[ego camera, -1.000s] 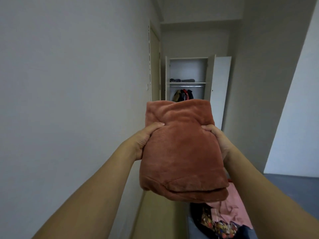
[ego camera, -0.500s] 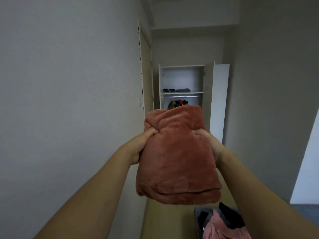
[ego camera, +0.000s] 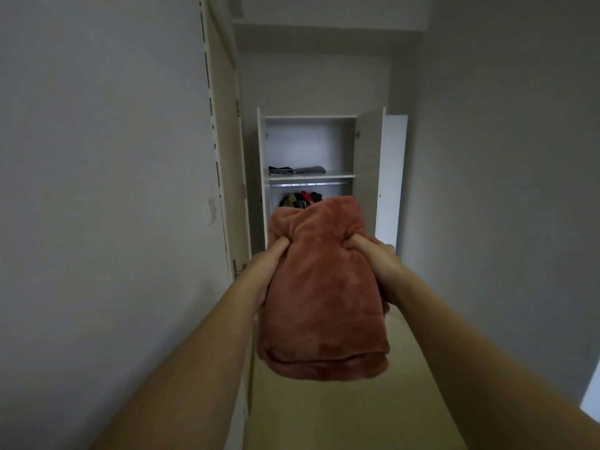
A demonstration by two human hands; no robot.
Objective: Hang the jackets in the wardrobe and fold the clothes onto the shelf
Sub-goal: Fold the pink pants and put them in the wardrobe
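A folded rust-red fleece garment (ego camera: pixel 321 303) hangs in front of me, held up by both hands. My left hand (ego camera: pixel 268 267) grips its left side with the thumb pressed into the fabric. My right hand (ego camera: pixel 378 264) grips its right side the same way. Straight ahead at the end of the corridor stands the white wardrobe (ego camera: pixel 261 151) with its doors open. Its shelf (ego camera: pixel 337 175) carries two folded dark clothes (ego camera: pixel 297 170). Below the shelf, jackets (ego camera: pixel 300 199) hang on the rail, partly hidden by the fleece.
A grey wall (ego camera: pixel 97 190) runs close along my left, with a closed door (ego camera: pixel 227 157) and its handle (ego camera: pixel 238 271) near my left hand. Another wall (ego camera: pixel 503 190) is on the right. Light wooden floor (ego camera: pixel 341 417) leads to the wardrobe.
I have walked forward along the corridor with the fleece; the wardrobe looks nearer and larger. The pile of clothes at the lower right has dropped out of view.
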